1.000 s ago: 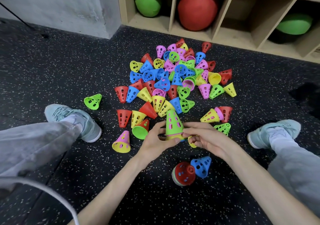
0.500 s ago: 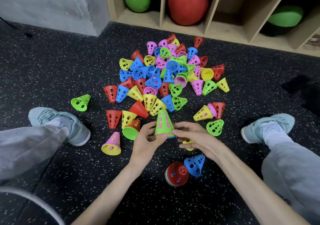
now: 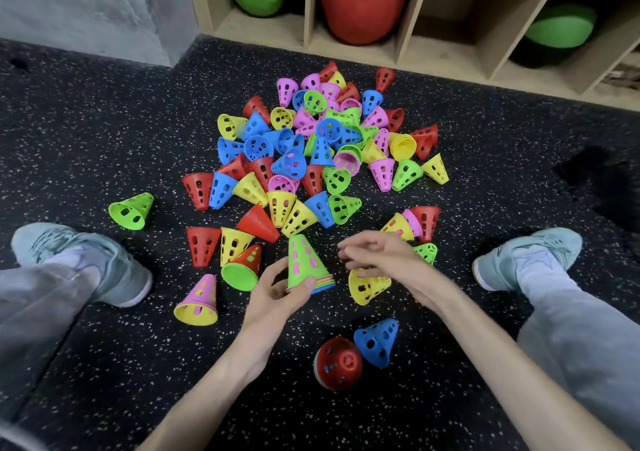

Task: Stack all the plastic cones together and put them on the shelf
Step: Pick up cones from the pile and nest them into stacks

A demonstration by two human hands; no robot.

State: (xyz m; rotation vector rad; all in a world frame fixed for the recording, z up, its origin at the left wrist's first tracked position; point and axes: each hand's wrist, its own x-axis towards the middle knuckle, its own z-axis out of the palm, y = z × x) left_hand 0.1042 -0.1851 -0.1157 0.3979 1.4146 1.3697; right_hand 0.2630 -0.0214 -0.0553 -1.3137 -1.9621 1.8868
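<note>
Between the two hands, a green-topped stack of cones (image 3: 306, 263) stands upright on the floor (image 3: 86, 121). Left hand (image 3: 277, 294) curls around its base rims; right hand (image 3: 377, 256), fingers loosely spread and empty, hovers just beside a yellow cone (image 3: 367, 286). Loose cones (image 3: 311, 152) lie beyond both hands, the shelf (image 3: 433, 52) farther still. Best practice: steady the base, lower each cone squarely, wide end down.

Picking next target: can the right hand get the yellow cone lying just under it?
Probably yes. The right hand is open and empty, the yellow cone lies loose directly below it, nothing between them.
</note>
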